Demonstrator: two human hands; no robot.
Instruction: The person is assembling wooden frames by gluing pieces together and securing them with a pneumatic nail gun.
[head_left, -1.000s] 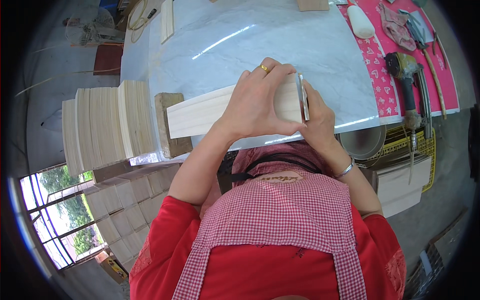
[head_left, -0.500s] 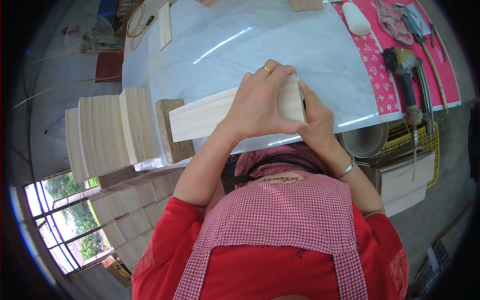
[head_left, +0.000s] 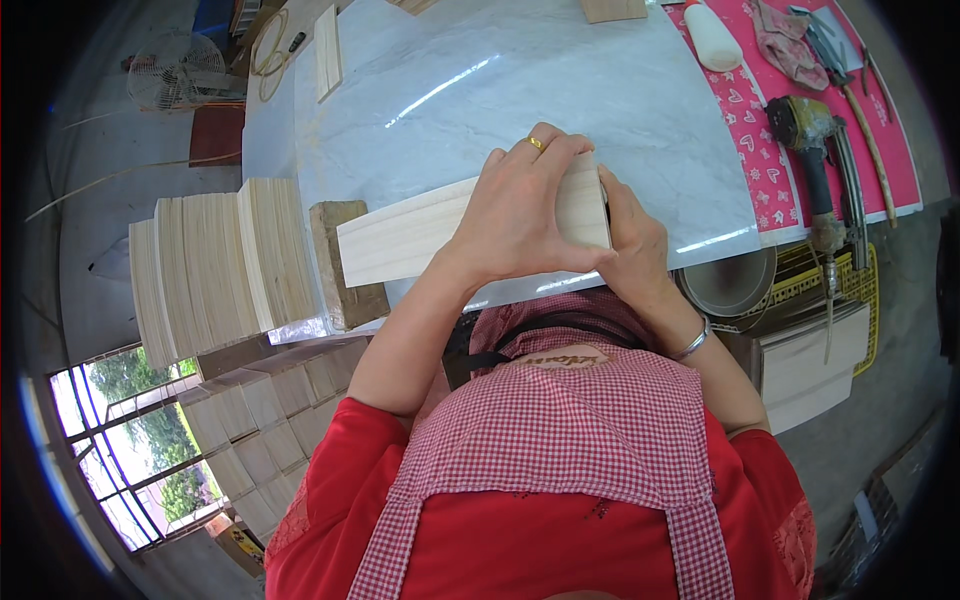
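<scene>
A long, pale wooden piece, perhaps a box or a thick board, lies across the table close to me. Its left end rests over a brown wooden block at the table's edge. Over its right part my left hand is clamped, fingers on the far edge and thumb on the near one. My right hand wraps around the right end, where a thin dark line runs along the edge. The right fingertips are partly hidden behind that end.
Stacks of thin wooden boards stand left of the table. On the pink cloth at right lie a power tool, a white bottle and a rag. A round metal pan sits below the right edge.
</scene>
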